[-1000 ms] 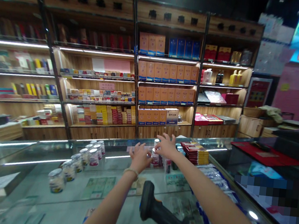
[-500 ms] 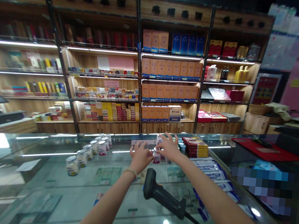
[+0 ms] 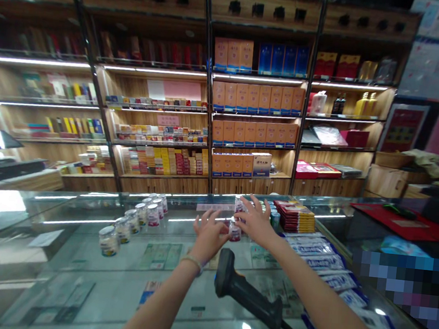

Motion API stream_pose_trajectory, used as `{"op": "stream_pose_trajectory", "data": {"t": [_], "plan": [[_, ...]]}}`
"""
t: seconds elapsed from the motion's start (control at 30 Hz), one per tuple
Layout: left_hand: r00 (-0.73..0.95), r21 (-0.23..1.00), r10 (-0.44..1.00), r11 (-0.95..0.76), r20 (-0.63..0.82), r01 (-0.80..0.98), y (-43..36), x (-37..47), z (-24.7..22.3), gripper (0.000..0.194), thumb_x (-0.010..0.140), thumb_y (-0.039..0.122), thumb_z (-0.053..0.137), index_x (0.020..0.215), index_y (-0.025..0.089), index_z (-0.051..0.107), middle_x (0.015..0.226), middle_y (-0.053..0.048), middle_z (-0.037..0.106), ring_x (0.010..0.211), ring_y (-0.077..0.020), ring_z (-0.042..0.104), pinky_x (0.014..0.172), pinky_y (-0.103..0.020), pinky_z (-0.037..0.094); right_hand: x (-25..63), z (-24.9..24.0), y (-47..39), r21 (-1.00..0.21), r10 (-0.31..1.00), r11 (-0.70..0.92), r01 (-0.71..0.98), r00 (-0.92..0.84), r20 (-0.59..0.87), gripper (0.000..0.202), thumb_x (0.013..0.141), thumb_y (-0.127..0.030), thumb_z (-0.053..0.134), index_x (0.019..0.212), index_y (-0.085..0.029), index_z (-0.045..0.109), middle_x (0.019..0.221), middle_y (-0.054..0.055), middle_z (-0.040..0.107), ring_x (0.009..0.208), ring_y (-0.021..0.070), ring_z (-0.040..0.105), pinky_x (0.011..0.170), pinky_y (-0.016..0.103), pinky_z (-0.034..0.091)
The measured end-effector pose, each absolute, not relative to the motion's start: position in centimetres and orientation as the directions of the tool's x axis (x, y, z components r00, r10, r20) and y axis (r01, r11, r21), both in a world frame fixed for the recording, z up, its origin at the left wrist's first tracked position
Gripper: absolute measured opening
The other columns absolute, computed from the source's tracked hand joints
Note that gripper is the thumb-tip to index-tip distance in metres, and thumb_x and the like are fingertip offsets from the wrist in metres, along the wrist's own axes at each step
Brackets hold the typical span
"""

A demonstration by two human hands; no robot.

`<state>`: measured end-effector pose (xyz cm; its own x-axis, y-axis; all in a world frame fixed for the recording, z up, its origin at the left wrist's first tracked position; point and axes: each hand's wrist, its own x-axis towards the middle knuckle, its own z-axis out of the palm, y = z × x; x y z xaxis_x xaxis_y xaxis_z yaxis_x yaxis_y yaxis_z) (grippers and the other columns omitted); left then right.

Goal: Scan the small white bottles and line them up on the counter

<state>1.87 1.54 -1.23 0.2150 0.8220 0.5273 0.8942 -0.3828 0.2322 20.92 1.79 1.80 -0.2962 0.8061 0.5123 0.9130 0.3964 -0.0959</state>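
On the glass counter point(image 3: 121, 274), beyond the scanner point(image 3: 250, 294), left hand point(image 3: 210, 238) and right hand point(image 3: 256, 225) stay half-curled at a jar point(image 3: 235, 232), keeping it within reach; any grip I cannot tell.

Two hands point(image 3: 211, 235) and one handheld barcode scanner point(image 3: 247, 294) are joined by four tall blue boxes point(image 3: 277, 59), two yellow bottles point(image 3: 361, 107), two dark bottles point(image 3: 336, 105), one red mat point(image 3: 434, 230) and eight orange boxes point(image 3: 264, 100) on each of two shelves point(image 3: 256, 116).

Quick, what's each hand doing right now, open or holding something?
Left hand: loosely curved beside a small jar; can't tell if it's holding it.
Right hand: loosely curved at the same jar; can't tell either.
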Motion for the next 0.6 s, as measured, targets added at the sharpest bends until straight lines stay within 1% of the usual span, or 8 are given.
{"op": "stream_pose_trajectory", "data": {"t": [0.1, 0.23, 0.37, 0.43, 0.5, 0.6], "plan": [[0.216, 0.21, 0.82, -0.373, 0.53, 0.904, 1.3, 2.1, -1.5, 0.006, 0.077, 0.032, 0.078, 0.082, 0.03, 0.076, 0.149, -0.002, 0.053, 0.146, -0.0348, 0.033, 0.12, -0.065, 0.012, 20.9, 1.6, 1.6, -0.082, 0.802, 0.386, 0.919, -0.291, 0.521, 0.025, 0.097, -0.046, 0.055, 0.11, -0.037, 0.074, 0.163, -0.001, 0.035, 0.151, 0.0349, 0.018, 0.117, 0.067, 0.001], [0.224, 0.179, 0.819, -0.365, 0.528, 0.914, 1.2, 2.5, -1.8, 0.004, 0.08, 0.032, 0.076, 0.083, 0.031, 0.078, 0.149, -0.003, 0.054, 0.146, -0.0346, 0.032, 0.119, -0.066, 0.011, 20.9, 1.4, 1.0, -0.054, 0.807, 0.365, 0.929, -0.287, 0.516, 0.028, 0.099, -0.046, 0.052, 0.118, -0.038, 0.07, 0.164, -0.001, 0.032, 0.152, 0.033, 0.016, 0.118, 0.064, 0.0], [0.208, 0.195, 0.831, -0.35, 0.516, 0.916, 1.4, 2.7, -2.0, 0.005, 0.081, 0.032, 0.074, 0.082, 0.033, 0.079, 0.147, -0.003, 0.056, 0.146, -0.0344, 0.033, 0.118, -0.067, 0.013, 21.1, 1.4, 0.5, -0.018, 0.811, 0.371, 0.928, -0.314, 0.493, 0.034, 0.096, -0.045, 0.056, 0.128, -0.039, 0.065, 0.166, 0.0, 0.025, 0.152, 0.0348, 0.013, 0.118, 0.064, -0.003], [0.196, 0.214, 0.838, -0.343, 0.509, 0.915, 1.4, 2.7, -2.0, 0.005, 0.082, 0.032, 0.074, 0.082, 0.032, 0.079, 0.147, -0.003, 0.056, 0.146, -0.0351, 0.033, 0.118, -0.067, 0.014, 21.3, 1.3, 0.3, -0.017, 0.817, 0.367, 0.93, -0.313, 0.484, 0.04, 0.094, -0.047, 0.059, 0.133, -0.039, 0.061, 0.168, 0.002, 0.022, 0.153, 0.0356, 0.011, 0.118, 0.064, -0.003], [0.19, 0.229, 0.844, -0.342, 0.502, 0.911, 1.4, 2.6, -2.0, 0.006, 0.082, 0.032, 0.073, 0.082, 0.032, 0.079, 0.147, -0.003, 0.056, 0.146, -0.0359, 0.033, 0.118, -0.068, 0.014, 21.5, 1.2, 0.2, -0.019, 0.82, 0.357, 0.934, -0.303, 0.486, 0.051, 0.091, -0.048, 0.062, 0.141, -0.038, 0.054, 0.168, 0.004, 0.019, 0.153, 0.0361, 0.01, 0.119, 0.065, -0.001], [0.182, 0.249, 0.848, -0.341, 0.499, 0.906, 1.4, 2.6, -2.0, 0.007, 0.082, 0.032, 0.072, 0.083, 0.032, 0.08, 0.147, -0.003, 0.055, 0.145, -0.0365, 0.032, 0.118, -0.068, 0.013, 21.9, 0.8, 0.2, 0.001, 0.806, 0.341, 0.94, -0.293, 0.514, 0.062, 0.087, -0.047, 0.068, 0.145, -0.034, 0.05, 0.168, 0.007, 0.019, 0.153, 0.0373, 0.011, 0.118, 0.066, 0.002]]}}
